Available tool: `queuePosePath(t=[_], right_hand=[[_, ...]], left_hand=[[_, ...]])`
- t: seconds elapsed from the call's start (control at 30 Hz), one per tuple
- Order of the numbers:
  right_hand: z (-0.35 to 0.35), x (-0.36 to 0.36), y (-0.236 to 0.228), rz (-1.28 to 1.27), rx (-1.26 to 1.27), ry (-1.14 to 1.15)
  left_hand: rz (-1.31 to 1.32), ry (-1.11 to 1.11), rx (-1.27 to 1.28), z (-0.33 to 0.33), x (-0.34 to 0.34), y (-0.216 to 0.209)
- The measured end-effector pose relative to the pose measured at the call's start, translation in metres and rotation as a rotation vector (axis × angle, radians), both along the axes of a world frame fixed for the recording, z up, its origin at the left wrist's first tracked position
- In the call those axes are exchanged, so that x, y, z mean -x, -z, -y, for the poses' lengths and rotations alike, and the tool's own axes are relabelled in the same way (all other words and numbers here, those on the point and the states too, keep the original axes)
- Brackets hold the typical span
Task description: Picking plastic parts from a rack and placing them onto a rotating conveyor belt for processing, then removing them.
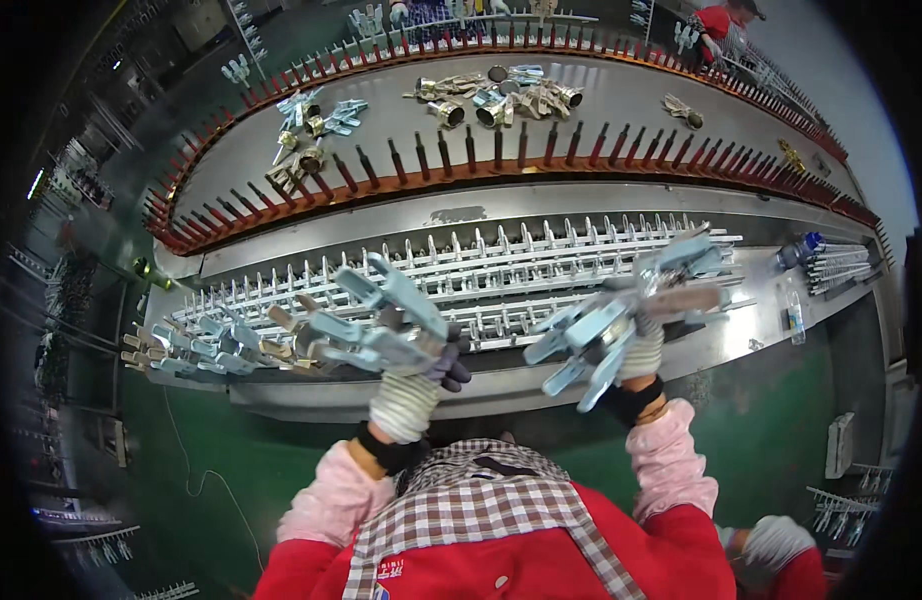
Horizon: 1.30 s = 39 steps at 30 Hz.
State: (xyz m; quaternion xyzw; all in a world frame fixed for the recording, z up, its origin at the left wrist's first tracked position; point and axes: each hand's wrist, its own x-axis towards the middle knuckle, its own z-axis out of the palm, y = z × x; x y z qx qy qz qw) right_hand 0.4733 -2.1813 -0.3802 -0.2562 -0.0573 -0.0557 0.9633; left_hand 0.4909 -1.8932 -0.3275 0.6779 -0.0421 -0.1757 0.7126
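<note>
Both my hands wear knit gloves, pale at the cuff and dark on the fingers. My left hand (413, 392) is closed on a cluster of light-blue paddle-shaped pieces (386, 325), which fans out around it and hides most of the fingers. To the right, my right hand (641, 355) grips another cluster of light-blue and brownish paddle-shaped pieces (591, 340), slightly blurred. Beneath both hands lie long metal racks (541, 268) lined with upright silvery prongs. More blue and brown paddle-shaped pieces (226, 345) rest in a row at the left end.
Beyond the racks, a looped conveyor (471, 175) carries upright dark-red pins. On the grey table inside it (381, 95) lie piles of metal cups and paddle pieces (521, 100). A blue-capped bottle (796, 250) stands at right. Another person's gloved hand (776, 542) shows at lower right.
</note>
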Motion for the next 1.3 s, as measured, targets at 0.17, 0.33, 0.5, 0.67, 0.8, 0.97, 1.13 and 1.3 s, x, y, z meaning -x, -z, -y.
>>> queuePosePath(t=[0.17, 0.33, 0.5, 0.67, 0.8, 0.97, 1.13, 1.3], right_hand=[[0.003, 0.026, 0.076, -0.099, 0.513, 0.181], [0.017, 0.031, 0.076, -0.192, 0.975, 0.303], [0.036, 0.027, 0.119, -0.216, 0.852, 0.474], [0.055, 0.03, 0.154, -0.247, 1.171, 0.429], [0.035, 0.029, 0.093, -0.066, 1.317, 0.317], [0.025, 0.011, 0.075, 0.097, 1.991, 0.67], [0.011, -0.003, 0.087, -0.085, 2.084, 0.385], [0.023, 0.023, 0.064, -0.021, 1.811, 0.412]], left_hand=[[-0.145, 0.065, 0.346, -0.015, -0.019, 0.103], [0.052, 0.103, 0.179, 0.024, -0.01, 0.076], [-0.227, -0.126, 0.285, 0.012, -0.038, 0.154], [0.129, -0.232, 0.013, 0.068, -0.027, 0.08], [0.088, -0.285, 0.252, 0.062, -0.027, 0.068], [0.654, -0.261, -0.192, 0.065, -0.039, 0.098], [0.609, -0.051, -0.568, 0.038, -0.051, 0.153], [0.41, -0.026, -0.534, 0.049, -0.043, 0.124]])
